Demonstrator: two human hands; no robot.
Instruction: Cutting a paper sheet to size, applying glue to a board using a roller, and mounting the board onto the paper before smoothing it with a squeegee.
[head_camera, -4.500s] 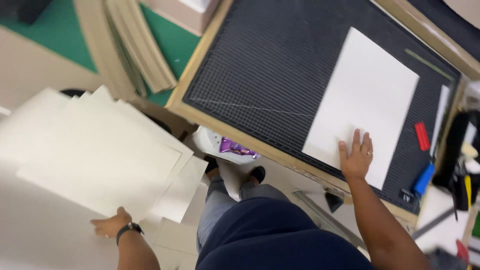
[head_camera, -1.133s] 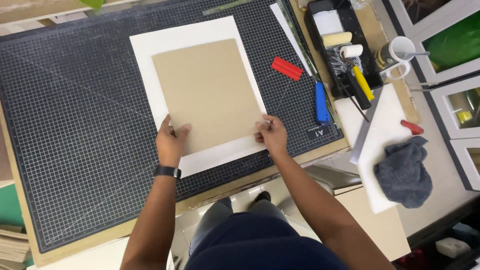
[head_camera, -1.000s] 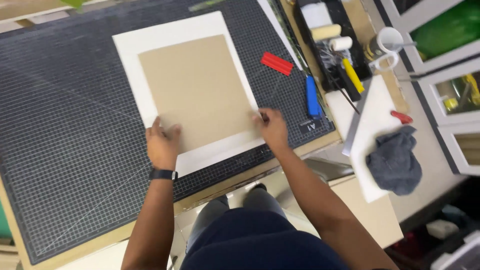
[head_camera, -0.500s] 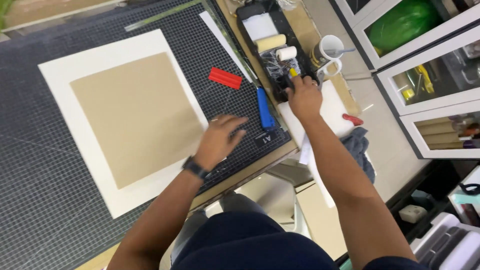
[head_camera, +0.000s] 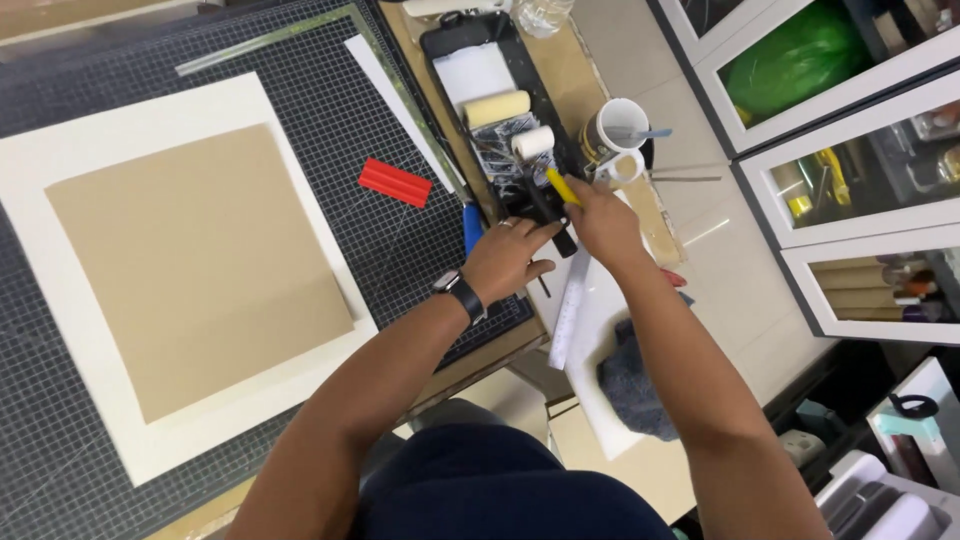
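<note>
My right hand (head_camera: 602, 222) grips the yellow handle of a small white foam roller (head_camera: 534, 142) that rests in a black paint tray (head_camera: 452, 42). My left hand (head_camera: 508, 262), with a dark watch on the wrist, presses on the near end of the tray, fingers spread. A second, cream roller (head_camera: 497, 108) lies further up in the tray. To the left, a tan board (head_camera: 195, 265) lies centred on a larger white sheet (head_camera: 120, 120) on the dark gridded cutting mat (head_camera: 320, 100).
A red ridged block (head_camera: 395, 182) and a blue-handled tool (head_camera: 472, 228) lie on the mat by the tray. A white mug (head_camera: 615, 135) stands right of the tray. A grey rag (head_camera: 630, 385) lies on a white board. Glass-fronted cabinets (head_camera: 850, 150) run along the right.
Both hands left the tan board and moved right to the paint tray. My right hand took the yellow roller handle, and my left hand came up against the tray.
</note>
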